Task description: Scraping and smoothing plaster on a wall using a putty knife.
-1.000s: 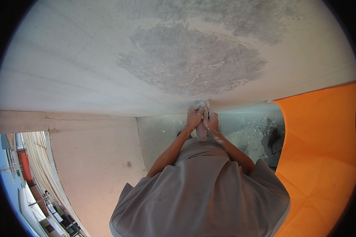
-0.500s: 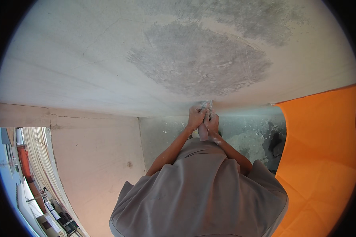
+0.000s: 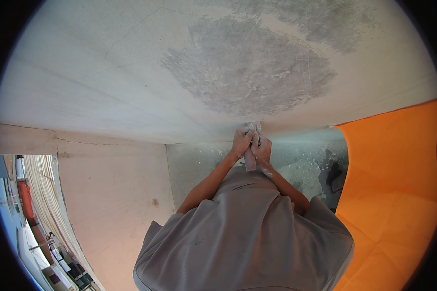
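Observation:
Both hands are close together at the pale wall (image 3: 131,92), just below a rough grey patch (image 3: 257,65). My left hand (image 3: 242,141) is closed around one side of a flat strip of what looks like sandpaper (image 3: 250,161). On its other side my right hand (image 3: 261,148) grips it too, thumbs side by side. The strip's pinkish-brown lower end hangs between my wrists. Its upper end is whitish with dust and lies at the wall, though contact is hard to make out. White dust coats my fingers.
An orange sheet (image 3: 388,194) hangs at the right. Below my hands the grey floor (image 3: 301,172) is specked with white bits, with a dark object (image 3: 336,177) near the sheet. At left stand a low pinkish wall (image 3: 116,194) and an opening with long pale poles (image 3: 46,186).
The view has shifted slightly. Both hands keep their hold on the strip at nearly the same place on the wall.

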Available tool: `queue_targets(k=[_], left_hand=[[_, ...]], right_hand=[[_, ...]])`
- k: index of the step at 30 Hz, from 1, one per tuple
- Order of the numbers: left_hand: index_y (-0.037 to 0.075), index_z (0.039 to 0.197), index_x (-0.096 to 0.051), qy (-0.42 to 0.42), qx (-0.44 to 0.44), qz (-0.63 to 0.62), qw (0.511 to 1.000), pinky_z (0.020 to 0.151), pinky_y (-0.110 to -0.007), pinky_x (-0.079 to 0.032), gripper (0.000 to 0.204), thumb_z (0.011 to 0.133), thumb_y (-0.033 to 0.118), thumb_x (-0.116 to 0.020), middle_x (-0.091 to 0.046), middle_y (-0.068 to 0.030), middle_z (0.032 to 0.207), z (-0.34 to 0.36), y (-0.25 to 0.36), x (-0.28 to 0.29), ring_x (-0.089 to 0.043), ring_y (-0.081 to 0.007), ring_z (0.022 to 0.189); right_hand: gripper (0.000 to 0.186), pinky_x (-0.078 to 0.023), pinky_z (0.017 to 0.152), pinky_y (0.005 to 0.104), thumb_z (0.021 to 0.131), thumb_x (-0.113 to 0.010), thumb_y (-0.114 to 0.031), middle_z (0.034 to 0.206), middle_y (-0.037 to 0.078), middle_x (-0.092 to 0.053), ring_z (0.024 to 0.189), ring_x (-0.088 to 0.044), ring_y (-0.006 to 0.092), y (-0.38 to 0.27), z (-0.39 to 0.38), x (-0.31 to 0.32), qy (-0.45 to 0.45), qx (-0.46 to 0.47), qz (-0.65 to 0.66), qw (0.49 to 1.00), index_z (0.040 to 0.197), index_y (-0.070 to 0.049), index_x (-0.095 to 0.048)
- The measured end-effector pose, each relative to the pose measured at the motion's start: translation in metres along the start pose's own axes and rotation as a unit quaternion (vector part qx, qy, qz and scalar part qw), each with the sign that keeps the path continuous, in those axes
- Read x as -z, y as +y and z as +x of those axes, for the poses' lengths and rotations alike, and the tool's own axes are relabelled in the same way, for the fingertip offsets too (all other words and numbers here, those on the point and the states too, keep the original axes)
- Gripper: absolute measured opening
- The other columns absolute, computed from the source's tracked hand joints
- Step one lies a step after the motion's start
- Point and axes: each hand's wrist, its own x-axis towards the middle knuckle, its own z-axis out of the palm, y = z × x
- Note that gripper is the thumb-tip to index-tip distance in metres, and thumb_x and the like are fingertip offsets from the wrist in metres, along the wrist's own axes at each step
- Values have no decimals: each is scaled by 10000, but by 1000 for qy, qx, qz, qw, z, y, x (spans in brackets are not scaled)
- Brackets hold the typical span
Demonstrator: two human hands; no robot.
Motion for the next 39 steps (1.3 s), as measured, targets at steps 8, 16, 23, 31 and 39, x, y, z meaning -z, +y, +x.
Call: queue_targets(k=[8, 16, 23, 31, 39], left_hand=[[20, 798, -737, 4, 30, -21, 999, 579, -302, -477, 425, 1032, 356, -624, -682, -23, 719, 11, -29, 4, -600, -97, 645], [-15, 731, -716, 36, -41, 158, 986, 543, -371, -455, 452, 1005, 336, -642, -636, -95, 591, 3, 3, 9, -568, -145, 540], [-70, 787, -703, 33, -81, 246, 965, 561, -414, -471, 427, 984, 304, -646, -647, -169, 602, -7, 38, 8, -573, -168, 535], [-59, 769, -701, 25, -79, 223, 971, 553, -371, -462, 443, 1009, 306, -628, -621, -147, 596, 3, 12, 9, -564, -136, 554], [-12, 778, -718, 4, 50, 19, 999, 577, -319, -458, 467, 1044, 352, -599, -648, -8, 668, 6, -5, -6, -567, -99, 621]], right_hand=[[458, -514, 680, 521, 1030, -554, -327, 756, 282, -667, 745, -659, 481, -4, 1, 5, -8, -7, -42, 999, 824, 58, -695], [448, -503, 666, 495, 1056, -516, -275, 732, 284, -650, 716, -671, 426, 22, 1, -21, -17, 32, 100, 994, 850, 93, -664], [482, -483, 654, 442, 1094, -466, -285, 722, 237, -635, 638, -603, 297, 29, -1, -34, -95, -81, 229, 965, 897, 112, -657], [459, -511, 716, 538, 1052, -505, -351, 819, 289, -682, 801, -659, 494, 23, 3, -22, -66, -80, 45, 994, 921, 46, -695], [385, -527, 713, 528, 1024, -546, -320, 814, 272, -687, 772, -667, 482, 2, 10, 16, -39, -1, -29, 999, 965, 22, -714]])
